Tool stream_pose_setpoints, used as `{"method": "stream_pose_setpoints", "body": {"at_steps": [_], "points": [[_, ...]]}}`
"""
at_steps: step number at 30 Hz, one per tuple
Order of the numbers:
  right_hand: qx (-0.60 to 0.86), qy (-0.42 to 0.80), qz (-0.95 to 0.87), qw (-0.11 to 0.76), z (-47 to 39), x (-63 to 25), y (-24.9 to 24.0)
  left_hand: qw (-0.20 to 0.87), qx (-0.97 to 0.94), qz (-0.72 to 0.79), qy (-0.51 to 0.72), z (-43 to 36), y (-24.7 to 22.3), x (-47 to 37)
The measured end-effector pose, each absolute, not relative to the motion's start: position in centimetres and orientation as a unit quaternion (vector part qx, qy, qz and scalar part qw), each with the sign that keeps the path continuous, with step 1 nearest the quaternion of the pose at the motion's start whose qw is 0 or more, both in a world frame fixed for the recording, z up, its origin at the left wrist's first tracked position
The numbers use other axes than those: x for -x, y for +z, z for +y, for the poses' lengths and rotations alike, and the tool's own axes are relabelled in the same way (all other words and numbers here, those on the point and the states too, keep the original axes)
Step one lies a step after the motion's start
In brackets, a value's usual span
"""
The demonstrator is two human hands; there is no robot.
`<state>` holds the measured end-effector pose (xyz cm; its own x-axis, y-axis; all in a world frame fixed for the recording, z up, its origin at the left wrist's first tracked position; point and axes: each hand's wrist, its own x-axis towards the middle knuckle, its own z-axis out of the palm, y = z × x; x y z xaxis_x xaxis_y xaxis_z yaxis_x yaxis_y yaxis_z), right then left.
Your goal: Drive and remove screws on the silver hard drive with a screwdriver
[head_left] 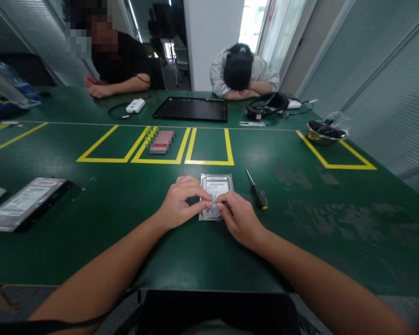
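A silver hard drive (216, 182) with a white label lies flat on the green table in front of me. My left hand (185, 201) reaches over its left side, thumb and forefinger pinched above the label. From the right, my right hand (238, 214) pinches over the drive too, its fingertips almost meeting the left ones. Whatever the two pinches hold, if anything, is too small to make out. Just right of the drive lies a screwdriver (257, 193) with a black and yellow handle, its shaft pointing away from me.
Yellow tape outlines (209, 163) mark the table, one around a pinkish pack (162, 142). A larger drive-like unit (24, 204) lies left. Behind are a dark flat panel (192, 109), a black headset (267, 106) and a bowl (328, 132). Two people sit across the table.
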<state>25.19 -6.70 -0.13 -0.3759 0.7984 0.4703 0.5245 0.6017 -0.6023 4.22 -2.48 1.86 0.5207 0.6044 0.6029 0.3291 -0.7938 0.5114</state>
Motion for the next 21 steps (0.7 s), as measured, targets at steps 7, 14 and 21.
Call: {"method": "stream_pose_setpoints", "body": {"at_steps": [7, 14, 21], "points": [[0.423, 0.250, -0.758, 0.428, -7.1, -25.0, 0.4, 0.135, -0.858, 0.242, 0.432, -2.8, 1.3, -4.8], [0.448, 0.336, -0.699, 0.444, -7.3, -24.7, 0.3, 0.060, -0.872, 0.237, 0.424, -3.1, 1.0, -4.8], [0.450, 0.389, -0.664, 0.452, -7.5, -24.7, 0.4, -0.009, -0.871, 0.223, 0.437, -3.3, 0.5, -4.8]]}}
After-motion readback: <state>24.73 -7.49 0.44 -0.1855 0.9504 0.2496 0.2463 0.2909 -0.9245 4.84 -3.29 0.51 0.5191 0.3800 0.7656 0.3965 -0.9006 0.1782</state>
